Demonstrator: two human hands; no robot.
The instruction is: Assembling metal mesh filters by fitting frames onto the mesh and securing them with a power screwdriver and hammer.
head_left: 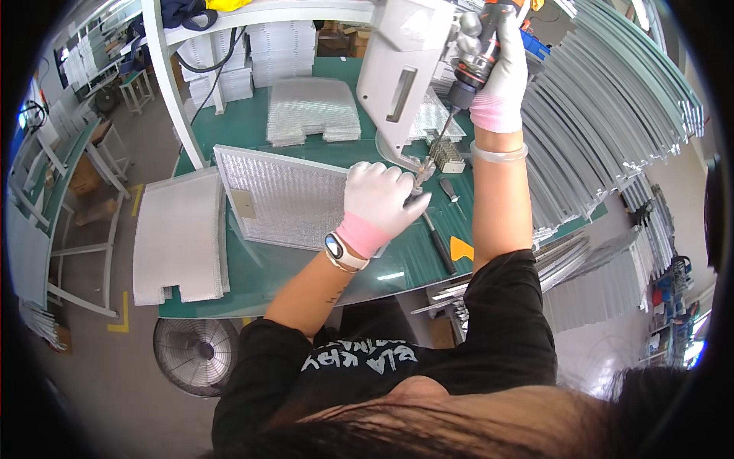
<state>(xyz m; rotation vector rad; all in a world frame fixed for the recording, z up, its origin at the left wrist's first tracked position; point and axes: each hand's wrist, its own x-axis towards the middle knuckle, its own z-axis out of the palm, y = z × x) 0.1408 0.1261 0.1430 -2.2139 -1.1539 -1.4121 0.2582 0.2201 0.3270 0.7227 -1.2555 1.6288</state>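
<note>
My left hand (377, 200), in a white glove with a pink cuff, is closed over the right end of a framed silver mesh panel (290, 200). That panel tilts on the green table beneath the lower tip of a white machine arm (397, 84). My right hand (501, 80), gloved alike, is raised at the right and wrapped round a power screwdriver (468, 80). Its long bit slants down toward a small metal block with rows of pegs or screws (447, 155); I cannot tell whether they touch. Part of my left fingers' grip is hidden.
Mesh sheets are stacked at the left (180, 237) and back (313, 111) of the green table (306, 287). A screwdriver (451, 193), a black-handled tool (440, 243) and a yellow piece (461, 249) lie near my right forearm. Long metal frames (612, 115) crowd the right; a fan (196, 356) stands below.
</note>
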